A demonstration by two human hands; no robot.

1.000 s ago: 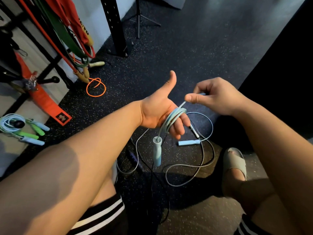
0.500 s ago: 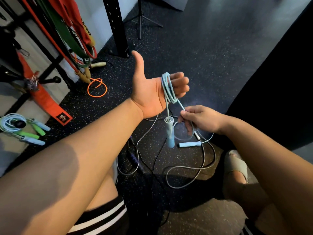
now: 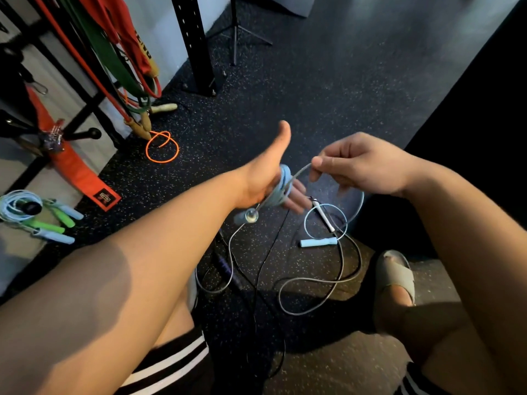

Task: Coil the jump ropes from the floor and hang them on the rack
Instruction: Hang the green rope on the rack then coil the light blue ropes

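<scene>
Covering the scene is a dark rubber floor, matte and speckled. Beyond the left hand stands a black perforated steel rack post, its top cut off by the frame edge. The left hand is spread, thumb raised and fingers straight. It carries the jump rope, a thin, smooth, pale-blue cord wound round the fingers; the turns are blurred and cannot be counted. Just right of the left hand, the right hand pinches the cord between thumb and forefinger. One cylindrical pale-blue handle hangs just below the left hand, end-on to the camera. The other handle lies on the floor below and right of the left hand, long axis left to right.
</scene>
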